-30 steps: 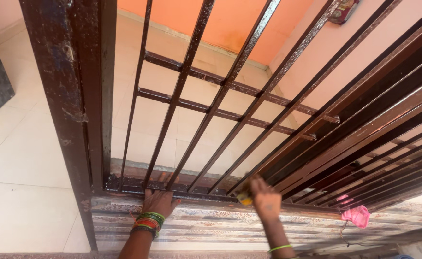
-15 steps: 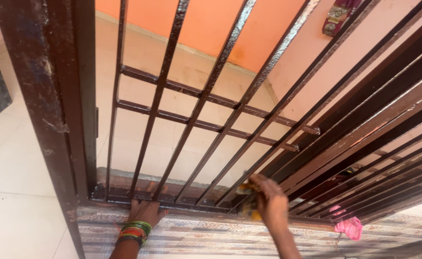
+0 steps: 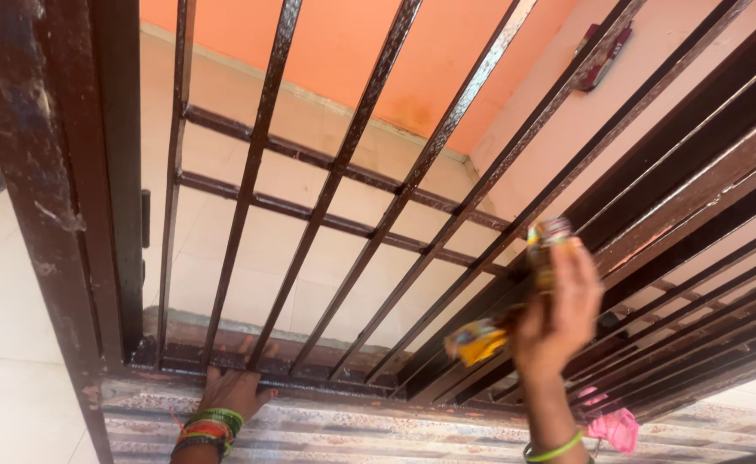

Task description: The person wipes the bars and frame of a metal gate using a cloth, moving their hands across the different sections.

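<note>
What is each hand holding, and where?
The right hand grips a blurred yellow-handled brush mid-length. The left hand rests on the gate's bottom rail.

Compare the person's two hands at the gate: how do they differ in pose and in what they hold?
The left hand lies flat and low on the gate's bottom rail, holding nothing; the right hand is raised against the bars, gripping a blurred yellowish object. The left wrist wears many bangles, the right one green band. Both touch the brown gate.

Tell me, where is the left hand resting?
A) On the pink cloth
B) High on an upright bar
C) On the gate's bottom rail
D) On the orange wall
C: the left hand, bangles at its wrist, lies flat against the gate's bottom rail.
</note>
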